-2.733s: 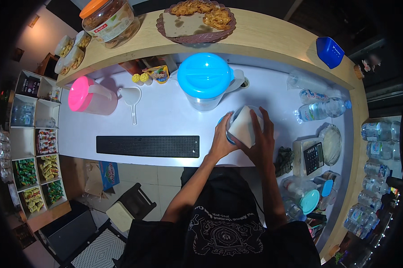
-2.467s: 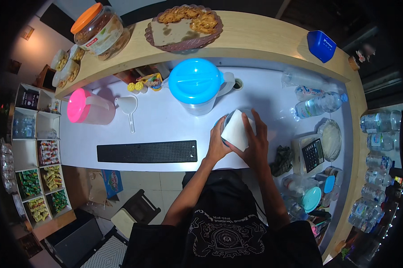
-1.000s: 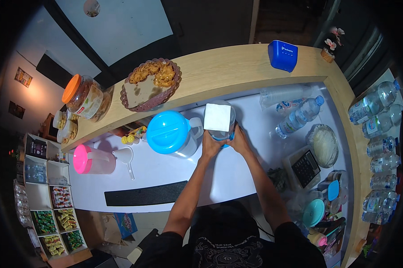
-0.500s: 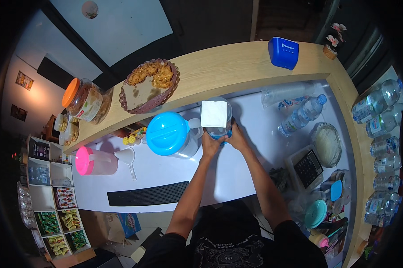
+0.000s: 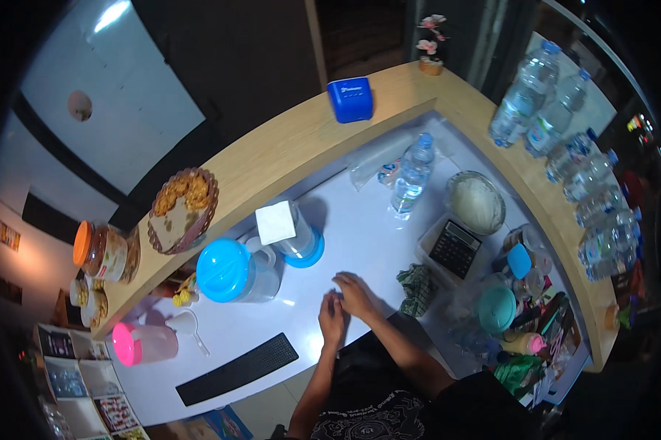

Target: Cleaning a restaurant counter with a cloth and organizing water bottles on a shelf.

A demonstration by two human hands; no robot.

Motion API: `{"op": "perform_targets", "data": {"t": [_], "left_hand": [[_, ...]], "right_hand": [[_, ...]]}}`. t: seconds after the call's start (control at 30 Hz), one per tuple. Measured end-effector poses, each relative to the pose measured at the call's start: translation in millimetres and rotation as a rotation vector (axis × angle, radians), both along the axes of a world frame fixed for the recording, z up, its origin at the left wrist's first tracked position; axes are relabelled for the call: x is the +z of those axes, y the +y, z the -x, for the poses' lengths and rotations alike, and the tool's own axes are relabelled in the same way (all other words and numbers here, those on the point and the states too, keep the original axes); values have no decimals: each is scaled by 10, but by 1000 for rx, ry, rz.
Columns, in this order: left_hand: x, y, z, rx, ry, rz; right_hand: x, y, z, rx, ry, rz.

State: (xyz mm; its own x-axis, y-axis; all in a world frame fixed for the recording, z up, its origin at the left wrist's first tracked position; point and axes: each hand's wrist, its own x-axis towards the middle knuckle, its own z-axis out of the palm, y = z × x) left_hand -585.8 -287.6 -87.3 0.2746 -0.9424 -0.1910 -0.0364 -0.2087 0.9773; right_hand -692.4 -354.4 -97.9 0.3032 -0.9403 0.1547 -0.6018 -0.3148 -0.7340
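Observation:
Both my hands have nothing visible in them and hover close together over the near edge of the white counter (image 5: 301,312). My left hand (image 5: 331,320) has loosely bent fingers, partly in shadow. Just right of it, the fingers of my right hand (image 5: 355,295) stretch leftward. Beyond them stands a clear cylindrical container (image 5: 301,229) on a round blue base (image 5: 310,254), with a white square sheet (image 5: 275,223) across its top. Left of that is a clear pitcher with a blue lid (image 5: 223,270), its handle toward the container.
A black ribbed mat (image 5: 237,369), white funnel (image 5: 182,323) and pink-lidded jug (image 5: 127,344) lie left. Rightward are a water bottle (image 5: 415,174), bowl of white powder (image 5: 477,204), calculator (image 5: 455,249) and dark patterned cloth (image 5: 416,290). A raised wooden ledge (image 5: 272,158) borders the counter.
Both hands have let go of the clear container and drawn back toward my body. The container stays standing with the white sheet on top. The view has turned to the right.

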Motion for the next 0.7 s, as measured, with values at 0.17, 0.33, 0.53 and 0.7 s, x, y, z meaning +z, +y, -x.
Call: {"op": "perform_targets", "data": {"t": [0.17, 0.33, 0.53, 0.7], "left_hand": [[-6, 418, -164, -162, -92, 17], [67, 547, -426, -311, -63, 37], [438, 727, -310, -399, -7, -65], [880, 592, 217, -540, 30, 56]], "right_hand": [[20, 591, -76, -51, 0, -5], [181, 920, -136, -71, -48, -111], [393, 1274, -5, -182, -120, -146], [987, 1404, 422, -350, -156, 42]]}}
